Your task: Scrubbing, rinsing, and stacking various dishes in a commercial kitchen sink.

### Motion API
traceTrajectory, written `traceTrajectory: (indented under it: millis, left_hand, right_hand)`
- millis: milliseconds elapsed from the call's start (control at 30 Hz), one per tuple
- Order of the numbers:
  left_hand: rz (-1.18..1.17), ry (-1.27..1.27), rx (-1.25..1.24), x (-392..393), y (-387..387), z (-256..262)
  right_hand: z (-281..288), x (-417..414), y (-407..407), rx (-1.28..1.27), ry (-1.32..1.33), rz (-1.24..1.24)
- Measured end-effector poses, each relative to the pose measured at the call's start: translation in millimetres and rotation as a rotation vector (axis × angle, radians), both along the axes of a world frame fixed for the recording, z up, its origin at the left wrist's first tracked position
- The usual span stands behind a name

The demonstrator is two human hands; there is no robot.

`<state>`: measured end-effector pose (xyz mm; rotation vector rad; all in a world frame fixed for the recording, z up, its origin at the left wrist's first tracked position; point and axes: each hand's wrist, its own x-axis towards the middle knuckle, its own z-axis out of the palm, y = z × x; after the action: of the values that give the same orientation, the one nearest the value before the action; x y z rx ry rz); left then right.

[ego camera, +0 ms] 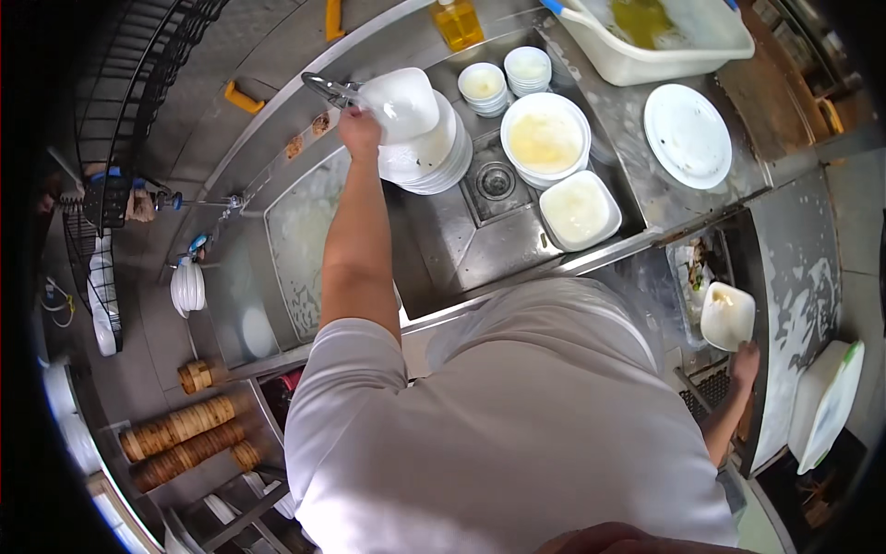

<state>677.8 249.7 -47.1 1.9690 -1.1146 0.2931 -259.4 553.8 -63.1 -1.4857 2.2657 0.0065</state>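
Observation:
My left hand [360, 131] grips the edge of a square white bowl [401, 104] above a stack of white plates [453, 163] in the steel sink, close beside the curved metal faucet [324, 86]. Far to the right, my right hand [746, 363] holds another square white dish [728, 316], with a brownish residue in it, over a bin of food scraps [692, 277]. Around the sink drain [495, 181] stand a round white bowl [545, 135] with yellowish liquid, a square bowl [580, 210] with pale liquid, and two stacks of small white bowls [482, 83].
A white oval plate [687, 136] with specks lies on the steel counter, below a white tub [623, 62] of greenish liquid. A bottle of yellow liquid [457, 24] stands behind the sink. Bamboo steamers [180, 428] are stacked at lower left, and a wire rack [118, 90] hangs upper left.

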Motion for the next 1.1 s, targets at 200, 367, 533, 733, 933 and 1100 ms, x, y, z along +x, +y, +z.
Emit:
traceTrajectory:
  millis: [200, 367, 533, 733, 933, 1100]
  left_hand:
    - [-0.014, 0.392, 0.201, 80.0, 11.1, -89.7]
    - [-0.231, 0.871, 0.247, -7.1, 19.3, -47.0]
    - [-0.320, 1.019, 0.216, -12.4, 40.6, -34.3]
    - [-0.221, 0.816, 0.354, -19.0, 44.6, -24.5]
    - [-0.245, 0.473, 0.751, -15.0, 31.9, -7.8]
    - [-0.248, 0.386, 0.682, -17.8, 37.0, -5.3]
  right_hand:
    - [102.8, 141.1, -146.8, -0.508, -0.169, -0.105]
    - [81.0, 325.8, -270.2, -0.543, -0.260, 0.230]
    - [83.0, 555.8, -332.6, -0.434, -0.663, 0.451]
    - [64.9, 662.7, -353.5, -0.398, -0.528, 0.606]
    - [55.2, 651.5, -355.8, -0.322, -0.825, 0.372]
    - [57.0, 641.7, -335.6, -0.293, -0.844, 0.275]
